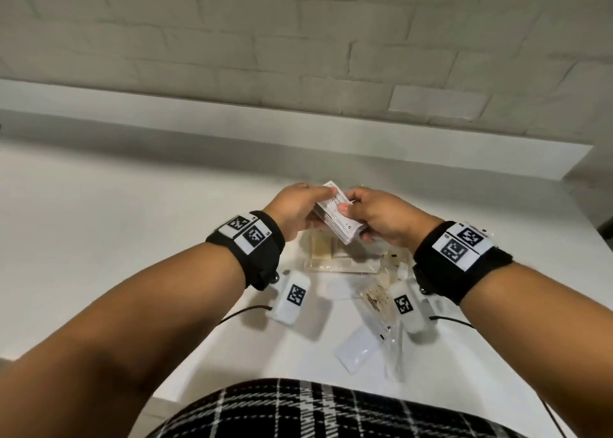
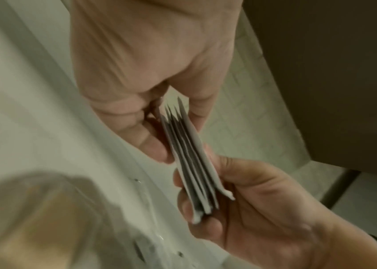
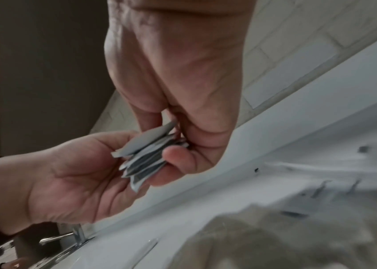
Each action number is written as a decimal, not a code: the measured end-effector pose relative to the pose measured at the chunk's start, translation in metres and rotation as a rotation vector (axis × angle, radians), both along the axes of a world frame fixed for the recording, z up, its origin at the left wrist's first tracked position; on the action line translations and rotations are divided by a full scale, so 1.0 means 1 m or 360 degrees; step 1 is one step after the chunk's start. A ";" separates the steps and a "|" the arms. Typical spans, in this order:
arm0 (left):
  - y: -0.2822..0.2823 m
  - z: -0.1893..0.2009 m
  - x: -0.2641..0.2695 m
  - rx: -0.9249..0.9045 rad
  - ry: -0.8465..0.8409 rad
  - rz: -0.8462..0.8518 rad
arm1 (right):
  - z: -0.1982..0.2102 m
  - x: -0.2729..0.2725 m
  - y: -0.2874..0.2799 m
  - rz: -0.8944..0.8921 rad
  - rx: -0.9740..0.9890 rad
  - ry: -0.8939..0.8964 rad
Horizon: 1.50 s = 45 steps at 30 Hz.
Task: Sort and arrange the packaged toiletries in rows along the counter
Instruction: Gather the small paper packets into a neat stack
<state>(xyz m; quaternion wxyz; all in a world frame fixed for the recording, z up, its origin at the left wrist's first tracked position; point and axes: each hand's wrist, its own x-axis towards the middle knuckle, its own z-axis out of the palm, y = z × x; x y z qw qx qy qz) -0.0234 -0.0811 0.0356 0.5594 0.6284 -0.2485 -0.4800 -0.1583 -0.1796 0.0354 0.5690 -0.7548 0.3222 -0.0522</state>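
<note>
A stack of several thin white sachets (image 1: 335, 217) is held above the white counter (image 1: 132, 222) between both hands. My left hand (image 1: 300, 210) grips its left end, fingers curled under and thumb on top. My right hand (image 1: 371, 215) pinches the right end, thumb pressed on the top sachet. The left wrist view shows the stack (image 2: 192, 163) edge-on between my left hand (image 2: 159, 116) and right hand (image 2: 240, 200). In the right wrist view the fanned sachets (image 3: 145, 154) sit between my right hand (image 3: 187, 138) and left hand (image 3: 86, 174).
Below the hands lie clear packets with tan contents (image 1: 331, 255), a white sachet (image 1: 356, 346), a small printed packet (image 1: 376, 300) and clear wrappers (image 1: 396, 354). A raised ledge (image 1: 298, 122) and white brick wall (image 1: 298, 39) run behind. The counter's right edge (image 1: 590, 265) is close.
</note>
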 end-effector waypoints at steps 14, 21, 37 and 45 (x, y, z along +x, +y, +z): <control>-0.065 -0.032 0.121 0.0721 -0.0558 -0.0097 | -0.033 0.130 -0.056 0.0006 -0.0328 0.0348; -0.076 -0.036 0.142 0.0589 -0.1840 -0.0842 | -0.045 0.145 -0.062 0.0253 -0.0624 0.0640; -0.075 -0.045 0.131 0.0425 -0.2222 -0.1223 | -0.037 0.124 -0.048 0.0545 -0.1434 0.0927; -0.084 -0.050 0.142 0.0415 -0.2255 -0.1171 | -0.044 0.133 -0.063 0.0554 -0.1495 0.0904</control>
